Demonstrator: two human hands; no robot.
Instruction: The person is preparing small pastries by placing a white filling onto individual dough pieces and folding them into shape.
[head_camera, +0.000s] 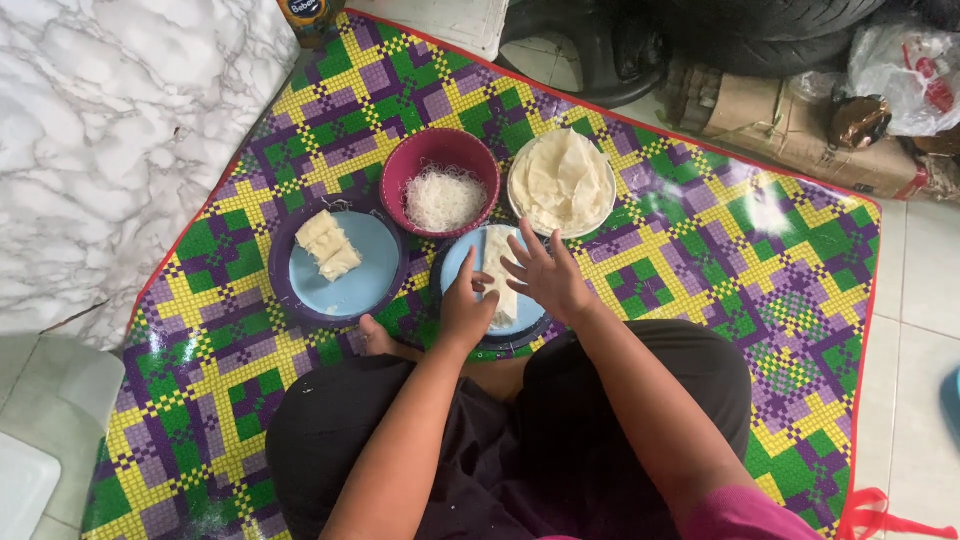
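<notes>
Wrapper (500, 285) on the near blue plate (455, 262): we press it with spread right hand (548, 283) and pinching left hand (467, 310), cardboard box (800, 130) far right.

Left hand (465, 310) and right hand (548, 280) cover most of the pale wrapper (497, 262) and the near part of its blue plate (455, 262). Bottle (308, 15), tyre (760, 25) and white tub (22, 485) are cropped by frame edges.

Both bare forearms reach forward from the lap, close together. The left hand (466, 308) curls, index finger raised. The right hand (549, 282) spreads its fingers (527, 238), palm down.
</notes>
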